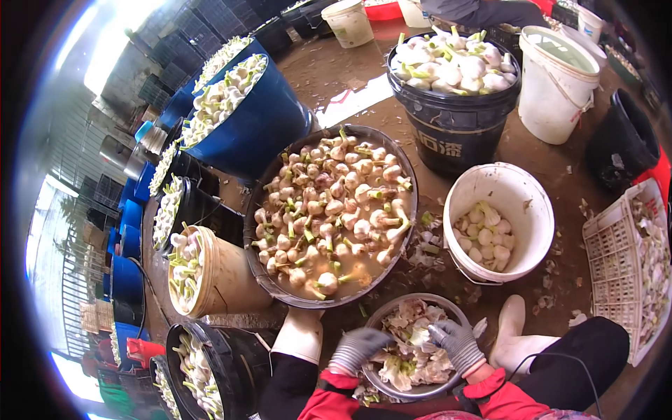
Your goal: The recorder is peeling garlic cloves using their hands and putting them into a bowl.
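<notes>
My left hand (pixel 362 347), in a grey ribbed glove, is blurred over the left side of a metal basin (pixel 374 320). Across from it my right hand (pixel 455 342), gloved the same way, has its fingers curled at the basin's right side. A pale garlic bulb or peel (pixel 420 335) lies by the right fingertips; I cannot tell whether it is held. Loose garlic skins (pixel 412 370) heap up in the basin beneath both hands. Beyond it, a wide dark tub (pixel 252 262) holds unpeeled garlic bulbs (pixel 333 207) in murky water. A white bucket (pixel 530 220) contains peeled garlic bulbs (pixel 485 236).
A black bucket (pixel 457 131) heaped with garlic stands ahead, beside a white bucket of liquid (pixel 551 100). Blue barrels (pixel 257 115) and a cream bucket (pixel 231 273) of garlic line the left. At right is a plastic crate (pixel 611 262) of skins. A seated person's leg (pixel 499 13) shows far off.
</notes>
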A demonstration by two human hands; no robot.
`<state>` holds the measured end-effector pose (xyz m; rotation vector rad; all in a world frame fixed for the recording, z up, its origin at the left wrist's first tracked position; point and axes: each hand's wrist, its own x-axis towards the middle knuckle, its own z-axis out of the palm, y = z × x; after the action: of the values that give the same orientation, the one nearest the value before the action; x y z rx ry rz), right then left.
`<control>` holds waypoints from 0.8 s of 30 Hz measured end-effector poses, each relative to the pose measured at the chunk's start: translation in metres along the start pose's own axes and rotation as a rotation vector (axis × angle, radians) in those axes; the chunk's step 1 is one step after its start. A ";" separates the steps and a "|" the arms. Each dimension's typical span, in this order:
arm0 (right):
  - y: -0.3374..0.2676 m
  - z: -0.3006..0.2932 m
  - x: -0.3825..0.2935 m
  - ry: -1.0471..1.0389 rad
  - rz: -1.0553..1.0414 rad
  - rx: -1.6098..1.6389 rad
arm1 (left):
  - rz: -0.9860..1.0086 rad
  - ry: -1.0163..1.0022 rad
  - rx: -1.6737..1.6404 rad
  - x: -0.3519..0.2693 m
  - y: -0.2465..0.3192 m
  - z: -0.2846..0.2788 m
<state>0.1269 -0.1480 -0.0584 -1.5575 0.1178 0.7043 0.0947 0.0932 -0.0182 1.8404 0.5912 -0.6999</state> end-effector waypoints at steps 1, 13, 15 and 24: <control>0.005 0.004 0.004 -0.057 0.073 0.043 | 0.049 0.310 -0.164 0.004 0.003 -0.020; -0.007 0.024 -0.004 -0.167 -0.022 -0.169 | 0.324 0.675 -0.060 0.145 -0.045 -0.094; -0.007 0.020 -0.006 -0.087 -0.047 -0.212 | 0.362 0.530 -0.489 0.119 -0.024 -0.061; -0.039 0.031 -0.038 -0.036 -0.531 -0.203 | 0.273 -0.033 -0.839 -0.058 0.003 0.053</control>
<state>0.1040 -0.1264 -0.0040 -1.6703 -0.3939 0.3288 0.0452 0.0385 0.0090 1.0881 0.4925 -0.2286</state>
